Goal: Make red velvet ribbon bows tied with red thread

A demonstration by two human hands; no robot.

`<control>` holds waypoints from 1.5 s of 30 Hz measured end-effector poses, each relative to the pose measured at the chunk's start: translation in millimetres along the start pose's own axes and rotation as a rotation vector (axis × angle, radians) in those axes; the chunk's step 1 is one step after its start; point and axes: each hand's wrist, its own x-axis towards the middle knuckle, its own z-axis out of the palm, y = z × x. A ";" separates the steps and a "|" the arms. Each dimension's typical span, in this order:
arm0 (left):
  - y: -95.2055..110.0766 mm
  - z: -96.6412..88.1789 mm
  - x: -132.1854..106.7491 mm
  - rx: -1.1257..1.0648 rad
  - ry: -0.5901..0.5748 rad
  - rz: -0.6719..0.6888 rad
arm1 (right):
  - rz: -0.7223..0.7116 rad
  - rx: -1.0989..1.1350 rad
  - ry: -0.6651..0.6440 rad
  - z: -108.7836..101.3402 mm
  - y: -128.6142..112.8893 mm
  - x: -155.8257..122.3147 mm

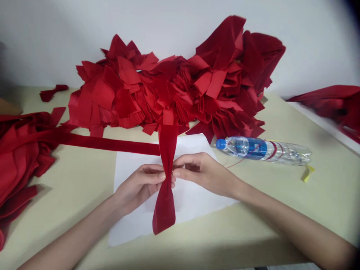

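Observation:
A dark red velvet ribbon (165,215), looped and gathered at its middle like a bow, is held upright above a white sheet of paper (132,225). My left hand (144,182) pinches its narrow waist, thumb in front and fingers behind. From the right, my right hand (198,170) is closed in a pinch at the same waist, and what lies between its fingertips is too small to make out. A thin red thread (236,163) shows beyond my right wrist and runs to a plastic bottle (289,153) with red thread wound round it.
A large heap of red ribbon pieces (135,90) spans the back of the table. More red ribbons (19,150) lie at left, one long strip (107,144) reaching the paper. A small bow (53,92) lies back left. Red fabric (337,105) and a yellow scrap (308,173) are at right.

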 end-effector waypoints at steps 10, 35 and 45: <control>-0.7 4.3 0.4 -0.040 0.023 0.005 | 0.059 -0.149 0.054 -5.3 1.3 -1.3; -11.0 20.1 -3.0 0.029 0.329 0.249 | -0.042 -0.238 0.349 23.0 -3.6 -4.2; -13.7 19.4 -2.5 0.183 0.402 0.306 | -0.008 -0.374 0.392 22.9 -10.3 -6.2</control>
